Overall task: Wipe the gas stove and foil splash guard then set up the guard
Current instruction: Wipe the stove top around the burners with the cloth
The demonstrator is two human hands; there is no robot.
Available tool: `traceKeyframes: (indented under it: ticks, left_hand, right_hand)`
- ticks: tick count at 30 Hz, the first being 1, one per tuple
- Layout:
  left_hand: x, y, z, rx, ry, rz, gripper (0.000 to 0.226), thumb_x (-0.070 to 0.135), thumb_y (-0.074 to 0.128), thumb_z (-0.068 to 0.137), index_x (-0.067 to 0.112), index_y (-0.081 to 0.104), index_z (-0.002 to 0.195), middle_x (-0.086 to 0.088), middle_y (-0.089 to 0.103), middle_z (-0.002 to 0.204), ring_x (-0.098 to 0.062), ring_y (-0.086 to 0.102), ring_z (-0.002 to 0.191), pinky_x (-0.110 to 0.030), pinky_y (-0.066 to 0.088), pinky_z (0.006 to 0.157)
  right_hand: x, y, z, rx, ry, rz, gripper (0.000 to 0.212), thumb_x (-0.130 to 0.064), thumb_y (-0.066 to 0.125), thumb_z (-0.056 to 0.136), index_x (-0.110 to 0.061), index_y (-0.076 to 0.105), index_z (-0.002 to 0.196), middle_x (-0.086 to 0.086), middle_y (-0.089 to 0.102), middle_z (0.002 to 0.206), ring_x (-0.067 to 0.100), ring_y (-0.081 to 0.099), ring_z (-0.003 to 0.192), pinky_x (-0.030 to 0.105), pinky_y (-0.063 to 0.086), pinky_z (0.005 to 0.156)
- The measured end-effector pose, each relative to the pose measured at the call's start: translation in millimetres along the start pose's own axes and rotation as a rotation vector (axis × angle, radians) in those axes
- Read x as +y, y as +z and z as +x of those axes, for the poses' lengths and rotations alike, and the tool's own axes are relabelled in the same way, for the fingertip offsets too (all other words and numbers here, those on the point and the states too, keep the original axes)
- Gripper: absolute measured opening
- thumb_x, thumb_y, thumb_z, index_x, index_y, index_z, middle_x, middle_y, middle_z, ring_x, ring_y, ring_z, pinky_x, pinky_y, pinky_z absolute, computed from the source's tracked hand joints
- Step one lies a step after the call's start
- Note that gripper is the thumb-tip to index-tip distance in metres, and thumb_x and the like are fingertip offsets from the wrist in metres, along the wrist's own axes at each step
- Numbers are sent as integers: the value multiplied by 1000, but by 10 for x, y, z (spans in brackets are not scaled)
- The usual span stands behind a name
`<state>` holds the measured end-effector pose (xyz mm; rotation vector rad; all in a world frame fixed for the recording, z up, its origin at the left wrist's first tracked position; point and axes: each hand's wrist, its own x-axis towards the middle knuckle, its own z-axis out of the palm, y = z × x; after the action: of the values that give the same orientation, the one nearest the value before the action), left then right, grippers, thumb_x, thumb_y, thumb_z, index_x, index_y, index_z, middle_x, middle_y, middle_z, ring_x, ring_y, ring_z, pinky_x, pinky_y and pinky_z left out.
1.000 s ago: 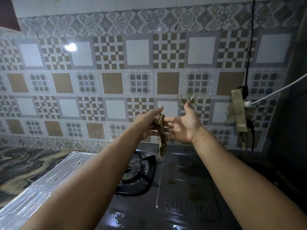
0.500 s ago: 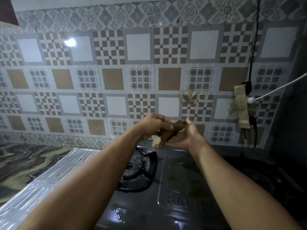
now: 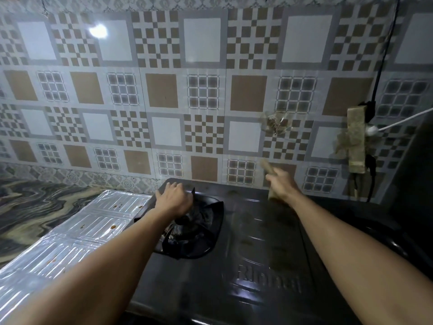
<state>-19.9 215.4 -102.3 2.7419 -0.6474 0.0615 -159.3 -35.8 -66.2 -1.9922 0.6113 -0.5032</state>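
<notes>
You are at the stove-wiping step: your right hand (image 3: 280, 184) grips the cloth (image 3: 267, 168) near the gas stove (image 3: 262, 249) back edge, your left hand (image 3: 173, 199) curls its fingers on the burner grate (image 3: 199, 228), so lift it next.

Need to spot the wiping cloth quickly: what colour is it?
Tan-brown; the cloth is gripped in the right hand, seen in the head view.

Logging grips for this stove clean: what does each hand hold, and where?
The right hand grips the folded cloth around its middle, both ends sticking out. The left hand rests on the burner grate; whether it grips is unclear.
</notes>
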Motion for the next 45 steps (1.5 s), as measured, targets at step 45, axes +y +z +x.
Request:
traceKeyframes:
  ticks: [45]
  left_hand:
    - [-698,174,264,-178,-517,6,99,74,14,80,9,7,154,-8,-1,163,-28,1,150,-67,6,112]
  right_hand:
    - [337,1319,1155,-731,-528,-890,49,-48,14,102,-46,3,149,-10,-11,159,17,-13,147,47,-8,118]
